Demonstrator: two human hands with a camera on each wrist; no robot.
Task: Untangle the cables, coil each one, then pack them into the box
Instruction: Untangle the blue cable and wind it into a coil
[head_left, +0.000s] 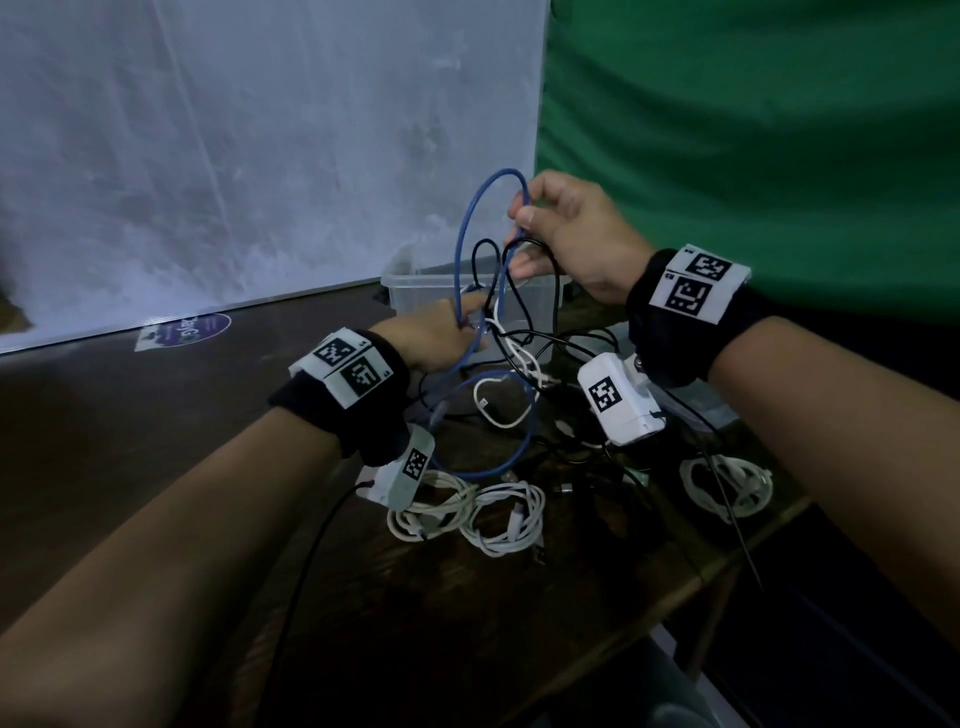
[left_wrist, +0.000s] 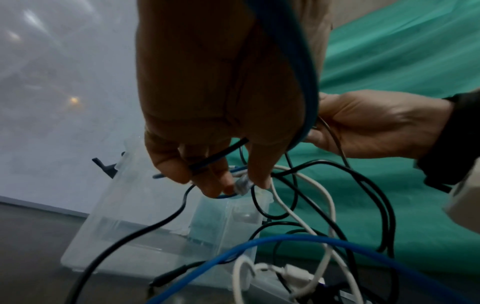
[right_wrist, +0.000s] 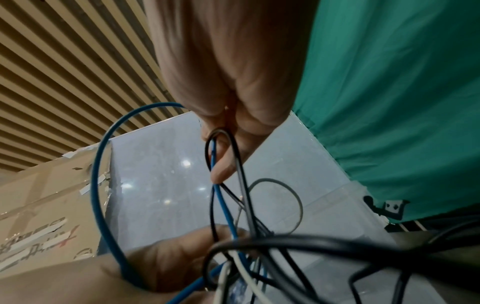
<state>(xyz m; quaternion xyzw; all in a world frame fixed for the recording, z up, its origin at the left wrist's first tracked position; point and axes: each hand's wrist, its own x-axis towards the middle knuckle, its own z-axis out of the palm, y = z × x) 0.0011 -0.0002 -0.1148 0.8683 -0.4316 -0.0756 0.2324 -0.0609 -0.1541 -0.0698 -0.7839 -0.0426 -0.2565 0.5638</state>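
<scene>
You are pinching the top of the blue cable (head_left: 467, 228) loop with your right hand (head_left: 571, 234) while your left hand (head_left: 441, 338) is gripping its lower strands above the clear box (head_left: 415, 291), apparently lifting it free of the black and white tangle.

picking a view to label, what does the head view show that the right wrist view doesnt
Head only: coiled white cables lying on the table, the clear box, both wristbands, and a sticker.

Right wrist only: a slatted ceiling and a cardboard box.

Both: the right hand pinching the blue cable, black cable looped there, the left hand gripping below, and green cloth.
</scene>
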